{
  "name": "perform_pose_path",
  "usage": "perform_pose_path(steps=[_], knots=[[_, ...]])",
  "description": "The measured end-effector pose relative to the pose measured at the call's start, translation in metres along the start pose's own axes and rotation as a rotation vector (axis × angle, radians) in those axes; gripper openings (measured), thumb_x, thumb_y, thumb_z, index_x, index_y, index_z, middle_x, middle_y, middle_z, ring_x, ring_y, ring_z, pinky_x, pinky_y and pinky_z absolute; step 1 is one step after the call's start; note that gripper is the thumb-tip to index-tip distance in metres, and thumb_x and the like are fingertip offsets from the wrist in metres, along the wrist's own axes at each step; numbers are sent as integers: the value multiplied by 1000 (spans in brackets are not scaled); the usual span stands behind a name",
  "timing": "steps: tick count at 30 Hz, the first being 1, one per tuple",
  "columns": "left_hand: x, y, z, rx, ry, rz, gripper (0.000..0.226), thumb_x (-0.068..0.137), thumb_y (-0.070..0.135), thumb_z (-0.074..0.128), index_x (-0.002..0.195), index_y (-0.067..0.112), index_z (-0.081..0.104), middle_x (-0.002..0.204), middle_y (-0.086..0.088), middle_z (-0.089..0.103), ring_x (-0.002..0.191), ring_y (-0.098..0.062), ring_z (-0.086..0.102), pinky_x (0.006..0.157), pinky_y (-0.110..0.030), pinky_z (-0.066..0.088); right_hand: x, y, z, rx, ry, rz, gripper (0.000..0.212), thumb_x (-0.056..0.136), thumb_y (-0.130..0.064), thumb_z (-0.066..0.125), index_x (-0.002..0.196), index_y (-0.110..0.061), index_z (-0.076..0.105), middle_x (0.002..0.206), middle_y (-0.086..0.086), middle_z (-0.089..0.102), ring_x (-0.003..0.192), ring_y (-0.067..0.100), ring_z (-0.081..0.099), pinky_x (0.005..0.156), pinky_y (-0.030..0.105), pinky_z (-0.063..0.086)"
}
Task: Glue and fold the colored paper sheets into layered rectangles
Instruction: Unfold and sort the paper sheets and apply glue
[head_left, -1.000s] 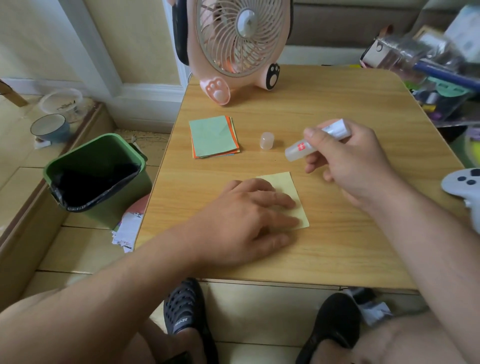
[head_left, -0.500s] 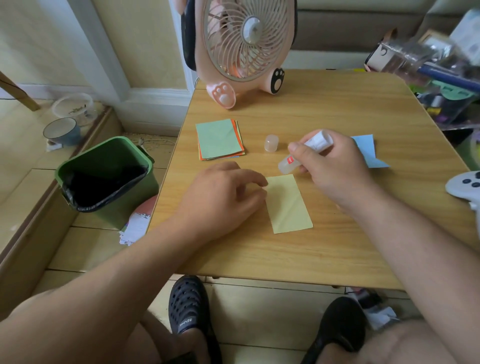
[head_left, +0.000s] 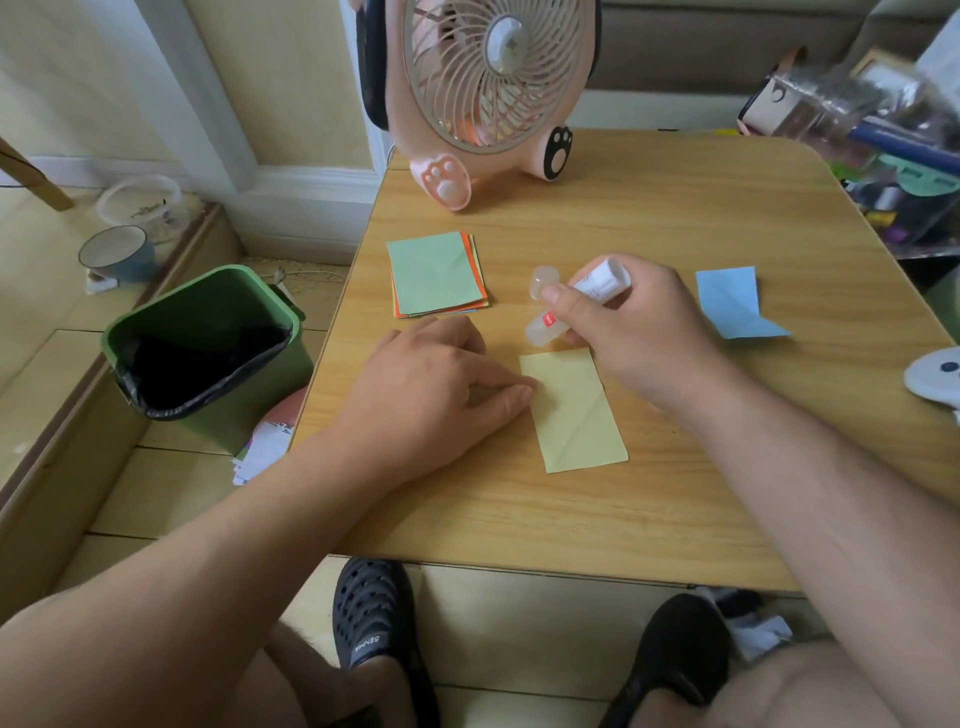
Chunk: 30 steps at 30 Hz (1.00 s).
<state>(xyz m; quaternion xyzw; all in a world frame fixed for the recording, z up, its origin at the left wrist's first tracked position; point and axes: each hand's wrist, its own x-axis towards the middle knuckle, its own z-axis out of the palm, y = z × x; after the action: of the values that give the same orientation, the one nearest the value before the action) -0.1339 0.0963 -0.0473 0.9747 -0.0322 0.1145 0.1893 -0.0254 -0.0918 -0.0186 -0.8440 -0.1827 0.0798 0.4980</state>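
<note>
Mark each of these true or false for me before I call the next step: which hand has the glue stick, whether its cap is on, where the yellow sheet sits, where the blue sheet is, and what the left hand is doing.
1. The right hand holds the glue stick. True.
2. The glue stick's cap is fitted on. False: the cap stands on the table just behind the stick.
3. The yellow sheet lies flat on the table in front of the person. True.
4. The blue sheet is in the paper stack. False: it lies alone, to the right of the right hand.
5. The left hand is lifting the yellow sheet. False: its fingertips rest at the sheet's left edge.
</note>
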Motion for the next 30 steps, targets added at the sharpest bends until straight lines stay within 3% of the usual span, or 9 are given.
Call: perform_pose_path(steps=[6, 11, 20, 25, 30], knots=[[-1, 4, -1, 8, 12, -50, 36, 89, 71, 46, 110, 58, 72, 79, 14, 51, 82, -13, 54, 80, -40, 51, -1, 1, 2, -55, -21, -29, 41, 84, -59, 71, 84, -17, 69, 80, -1, 74, 79, 29, 68, 74, 53, 56], [-7, 14, 0, 100, -11, 17, 39, 88, 69, 44, 111, 54, 71, 76, 13, 53, 85, -15, 62, 77, -37, 48, -3, 3, 9, -101, -30, -23, 36, 85, -59, 74, 81, -23, 69, 79, -8, 74, 79, 22, 67, 74, 46, 55], [-5, 6, -1, 55, -67, 44, 41, 91, 67, 40, 117, 57, 70, 74, 14, 53, 84, -15, 61, 79, -39, 49, -3, 3, 8, -152, -48, -24, 33, 84, -57, 77, 84, -24, 71, 79, -9, 72, 77, 17, 64, 69, 39, 52], [-4, 0, 0, 0, -66, 106, 34, 91, 61, 53, 117, 52, 73, 74, 12, 50, 76, -18, 52, 75, -41, 51, -3, 4, -1, -159, -43, 4, 31, 85, -53, 77, 85, -23, 72, 80, -10, 73, 80, 17, 66, 72, 41, 54], [-3, -8, -1, 7, -84, 145, 36, 91, 65, 51, 121, 55, 70, 79, 9, 48, 78, -18, 46, 78, -41, 49, -3, 8, -11, -145, -37, 21, 25, 83, -54, 76, 83, -30, 71, 77, -15, 72, 79, 21, 66, 76, 48, 56]])
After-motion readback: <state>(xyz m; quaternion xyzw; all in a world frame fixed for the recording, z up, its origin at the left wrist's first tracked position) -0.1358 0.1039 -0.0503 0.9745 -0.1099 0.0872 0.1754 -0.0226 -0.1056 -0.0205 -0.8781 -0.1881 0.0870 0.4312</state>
